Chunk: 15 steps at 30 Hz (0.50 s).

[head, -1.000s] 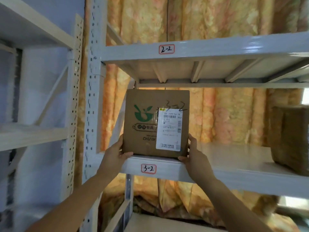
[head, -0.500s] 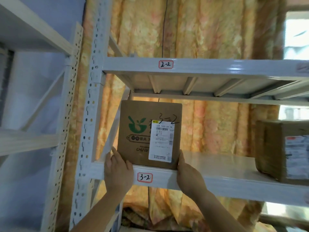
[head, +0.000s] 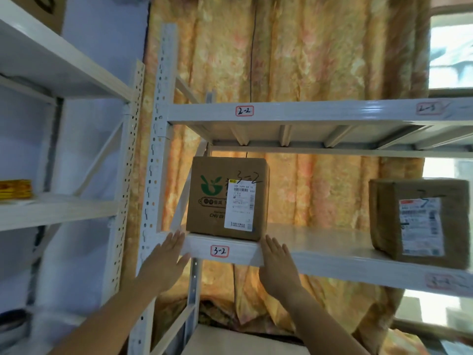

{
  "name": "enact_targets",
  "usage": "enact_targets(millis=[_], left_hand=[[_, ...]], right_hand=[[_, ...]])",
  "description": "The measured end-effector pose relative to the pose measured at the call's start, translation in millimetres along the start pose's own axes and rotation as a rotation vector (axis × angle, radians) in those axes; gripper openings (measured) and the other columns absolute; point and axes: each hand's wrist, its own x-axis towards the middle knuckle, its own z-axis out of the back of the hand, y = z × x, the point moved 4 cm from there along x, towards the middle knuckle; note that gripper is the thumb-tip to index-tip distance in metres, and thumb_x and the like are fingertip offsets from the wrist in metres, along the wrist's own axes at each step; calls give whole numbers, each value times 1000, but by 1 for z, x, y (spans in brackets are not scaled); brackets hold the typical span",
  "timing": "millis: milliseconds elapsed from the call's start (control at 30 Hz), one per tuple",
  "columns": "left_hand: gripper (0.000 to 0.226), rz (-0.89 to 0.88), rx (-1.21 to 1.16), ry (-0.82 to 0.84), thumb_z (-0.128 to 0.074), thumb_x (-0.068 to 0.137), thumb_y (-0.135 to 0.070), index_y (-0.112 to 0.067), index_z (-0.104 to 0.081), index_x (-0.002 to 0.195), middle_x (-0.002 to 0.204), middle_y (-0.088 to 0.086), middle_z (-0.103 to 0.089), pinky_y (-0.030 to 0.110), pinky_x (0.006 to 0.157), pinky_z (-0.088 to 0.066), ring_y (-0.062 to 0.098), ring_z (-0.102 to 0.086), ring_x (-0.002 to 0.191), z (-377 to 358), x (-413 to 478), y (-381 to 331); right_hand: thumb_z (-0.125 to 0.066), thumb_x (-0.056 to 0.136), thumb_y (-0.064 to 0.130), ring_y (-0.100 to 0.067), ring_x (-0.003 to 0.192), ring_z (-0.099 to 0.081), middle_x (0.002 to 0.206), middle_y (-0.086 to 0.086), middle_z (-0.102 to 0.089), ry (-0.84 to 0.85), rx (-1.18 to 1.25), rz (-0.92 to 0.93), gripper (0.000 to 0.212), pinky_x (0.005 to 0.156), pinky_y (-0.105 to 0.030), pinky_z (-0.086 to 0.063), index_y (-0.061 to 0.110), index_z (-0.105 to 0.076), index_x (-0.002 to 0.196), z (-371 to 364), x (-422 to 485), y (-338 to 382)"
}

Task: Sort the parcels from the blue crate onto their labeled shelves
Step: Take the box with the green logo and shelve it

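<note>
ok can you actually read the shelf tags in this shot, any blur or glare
Head view: the red-bordered white 3-2 tag and the 2-2 tag above read sharply; the tag at the upper right edge is smeared; the window at top right is blown out; the left hand and right hand look soft.

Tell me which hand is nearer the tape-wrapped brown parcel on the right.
Right. The right hand sits below-left of the tape-wrapped brown parcel, at the white metal shelf edge; the left hand is farther left, past the printed cardboard box.
</note>
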Motion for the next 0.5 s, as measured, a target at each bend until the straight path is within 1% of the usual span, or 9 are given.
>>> enact_targets(millis=[100, 200, 267, 333, 400, 467, 500], left_hand=[[59, 14, -32, 28, -20, 101, -42, -21, 5, 150, 159, -4, 10, 37, 121, -4, 14, 5, 147, 27, -20, -22], [58, 26, -37, 89, -21, 102, -39, -20, 3, 151, 159, -2, 9, 37, 120, -5, 15, 3, 147, 47, -43, -48], [57, 33, 0, 104, -21, 102, -38, -19, 1, 151, 160, 0, 7, 38, 119, -5, 16, 2, 147, 53, -60, -59], [56, 64, 50, 97, -23, 102, -37, -20, -3, 151, 160, 3, 3, 39, 118, -9, 21, -4, 147, 56, -81, -63], [53, 125, 119, 42, -26, 102, -34, -19, -13, 151, 159, 7, -10, 43, 115, -21, 27, -20, 144, 59, -106, -53], [47, 204, 163, -9, -30, 100, -30, -17, -26, 145, 151, 11, -32, 45, 107, -36, 31, -40, 132, 62, -140, -28], [46, 254, 182, -14, -32, 99, -30, -17, -31, 142, 146, 11, -37, 44, 103, -39, 31, -44, 127, 63, -161, -11]], right_hand=[[-40, 94, 10, -20, 145, -18, 159, -5, -17, -18, 97, 84, 63, 119, -32, -14, 11, -14, 152, 34, -6, -1], [-43, 92, 9, -27, 134, -34, 150, -7, -36, -32, 191, 144, 56, 106, -33, -33, 14, -31, 146, 64, -16, 3], [-45, 91, 9, -30, 127, -42, 142, -10, -45, -36, 225, 185, 51, 98, -37, -41, 14, -39, 142, 76, -23, 9], [-47, 90, 9, -32, 121, -48, 135, -13, -52, -46, 210, 254, 45, 91, -37, -45, 11, -48, 135, 81, -32, 24], [-47, 89, 8, -31, 117, -52, 129, -12, -57, -40, 153, 369, 42, 90, -36, -46, 11, -54, 131, 76, -45, 48], [-46, 89, 6, -29, 121, -49, 129, -11, -57, 0, 107, 516, 43, 101, -36, -40, 11, -55, 131, 60, -65, 81], [-45, 90, 6, -29, 125, -46, 133, -11, -55, 34, 108, 576, 43, 105, -37, -36, 11, -54, 131, 49, -76, 98]])
